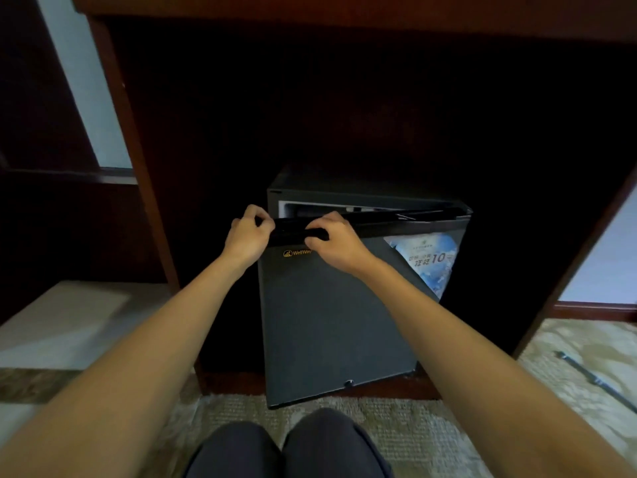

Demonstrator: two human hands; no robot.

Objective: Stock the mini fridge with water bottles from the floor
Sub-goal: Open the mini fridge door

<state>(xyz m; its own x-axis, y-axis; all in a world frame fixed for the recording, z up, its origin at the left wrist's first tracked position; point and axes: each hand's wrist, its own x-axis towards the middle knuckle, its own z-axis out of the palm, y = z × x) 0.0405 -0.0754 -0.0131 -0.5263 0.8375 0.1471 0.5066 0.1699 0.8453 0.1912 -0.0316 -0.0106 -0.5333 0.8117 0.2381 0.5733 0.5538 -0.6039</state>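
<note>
Under the table (131, 139), left hand (246, 236) grips the free top corner of the ajar mini fridge door (331, 322), right hand (336, 241) gripping just beside it, hinge far right; water bottles not in view.

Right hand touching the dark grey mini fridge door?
Touching. The head view shows the right hand curled over the top edge of the dark grey mini fridge door, which stands ajar.
</note>
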